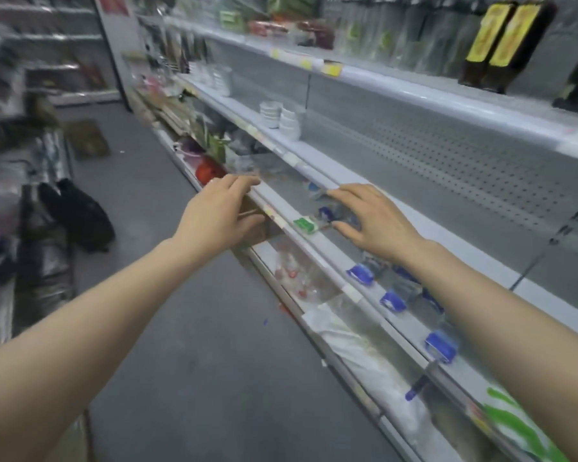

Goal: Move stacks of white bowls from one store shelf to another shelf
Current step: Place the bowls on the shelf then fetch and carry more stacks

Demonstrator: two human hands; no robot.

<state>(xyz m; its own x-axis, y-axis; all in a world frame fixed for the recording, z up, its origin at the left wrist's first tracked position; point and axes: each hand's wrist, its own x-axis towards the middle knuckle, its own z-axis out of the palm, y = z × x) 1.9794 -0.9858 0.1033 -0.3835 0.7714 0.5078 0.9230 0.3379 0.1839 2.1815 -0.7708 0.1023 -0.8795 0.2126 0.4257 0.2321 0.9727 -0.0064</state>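
**Forward and up from both empty hands: the bowls**

Parked on the middle shelf (pixel 317 153), well ahead along the aisle: two short stacks of white bowls (pixel 289 123), side by side, upright, long axis vertical, close to the front lip. Touching each other or only just beside, impossible to tell. Farther along the same shelf, more pale ware (pixel 218 78), too blurred to name.

Both hands out in front, lower than that shelf and well apart from the stacks. Left hand (pixel 221 211) released, fingers (pixel 244 181) loosely straight, grasping nothing, tips at the front edge of the lower shelf (pixel 274 201); in contact or just clear, cannot tell. Right hand (pixel 377 218) likewise released, fingers spread and slightly bent, grasping nothing, hovering over blue-capped packets (pixel 393 301) on that lower shelf.

From the fingers, then: forward and upward, roughly above the gap between the two hands. Right hand on the shelving side, left out towards the aisle floor (pixel 181 311); probably a slightly shorter way in for the right.

Likely a two-handed lift: one hand to each flank of a stack, low down, vertical axis kept plumb. Worth minding: tipping the stack, or knocking its neighbour.
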